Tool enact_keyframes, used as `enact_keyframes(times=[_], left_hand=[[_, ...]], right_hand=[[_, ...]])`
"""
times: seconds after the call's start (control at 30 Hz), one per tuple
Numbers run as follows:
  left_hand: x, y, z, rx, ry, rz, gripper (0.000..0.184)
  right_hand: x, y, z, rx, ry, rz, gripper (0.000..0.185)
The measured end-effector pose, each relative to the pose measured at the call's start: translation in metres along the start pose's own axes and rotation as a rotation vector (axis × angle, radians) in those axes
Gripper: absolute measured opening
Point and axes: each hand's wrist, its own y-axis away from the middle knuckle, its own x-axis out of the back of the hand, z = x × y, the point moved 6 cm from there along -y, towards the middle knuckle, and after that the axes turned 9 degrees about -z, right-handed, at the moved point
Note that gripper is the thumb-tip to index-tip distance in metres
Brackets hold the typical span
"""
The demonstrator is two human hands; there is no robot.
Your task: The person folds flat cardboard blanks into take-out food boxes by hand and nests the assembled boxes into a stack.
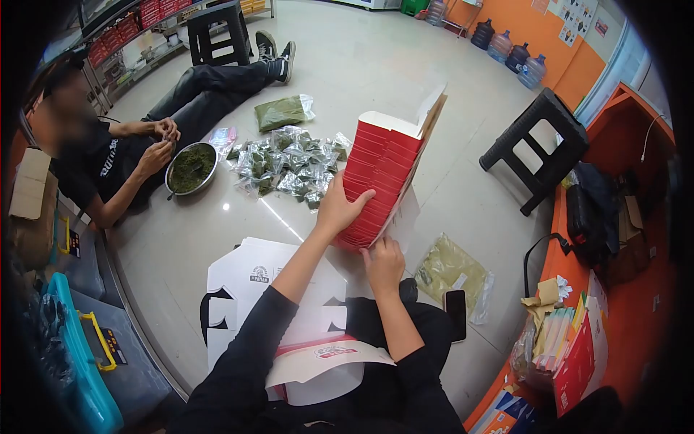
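Observation:
A tall stack of red cardboard boxes [379,173], nested one in another, leans upright in front of me. My left hand [341,210] grips its left side, thumb across the red face. Low at the stack's bottom end, my right hand [384,262] has its fingers closed on the edge. Flat white box blanks [238,271] with a printed logo lie on the floor under my left forearm. Across my lap rests a partly folded red and white box [336,362], its logo showing.
Several small bags of green stuff [289,163] lie beyond the stack, near a larger green bag [280,113]. A co-worker [123,155] sits left by a metal bowl [192,170]. To my right are a yellowish bag [452,271], a phone [455,315] and a black stool [538,145].

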Motion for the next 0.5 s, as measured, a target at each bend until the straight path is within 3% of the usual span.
enact_keyframes(times=[0.47,0.5], left_hand=[[-0.006,0.002,0.002,0.063,0.013,0.027,0.065],[-0.007,0.003,0.001,0.071,-0.025,0.017,0.072]], right_hand=[[-0.011,0.011,0.011,-0.212,-0.116,0.088,0.036],[-0.011,0.011,0.012,-0.222,-0.165,0.097,0.036]])
